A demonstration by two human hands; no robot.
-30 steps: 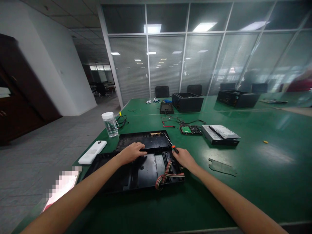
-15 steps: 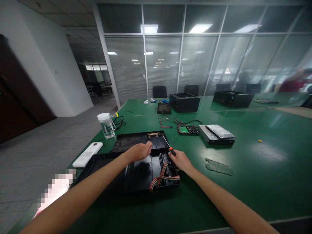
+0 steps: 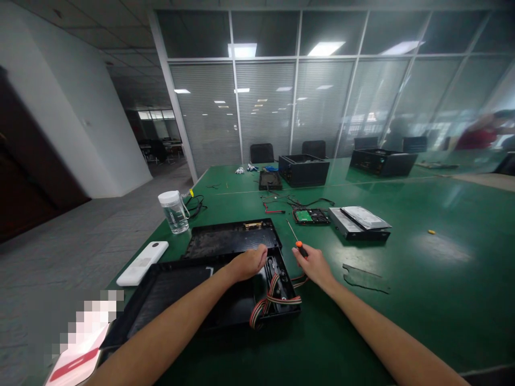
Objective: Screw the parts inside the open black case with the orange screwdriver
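A black open device case [image 3: 189,292] lies on the green table [image 3: 422,279] in front of me, with a black cover panel [image 3: 231,238] just behind it. A striped ribbon cable [image 3: 270,299] loops out of the case's right end. My left hand [image 3: 250,262] rests with curled fingers on the case's far right rim, near the cable; what it grips, if anything, is hidden. My right hand [image 3: 314,265] is closed on a screwdriver [image 3: 296,239] with an orange collar, its thin shaft pointing away, just right of the case.
A clear bottle [image 3: 173,212] and a white remote-like device [image 3: 142,262] lie to the left. Behind are a green circuit board [image 3: 309,215], a flat drive unit [image 3: 358,222], loose wires, black chassis boxes [image 3: 303,169], and a dark flat plate [image 3: 366,277] on the right. A person in red stands behind the glass.
My left hand slid right along the case to its far right rim. My right hand drew the screwdriver out of the case and to the right.
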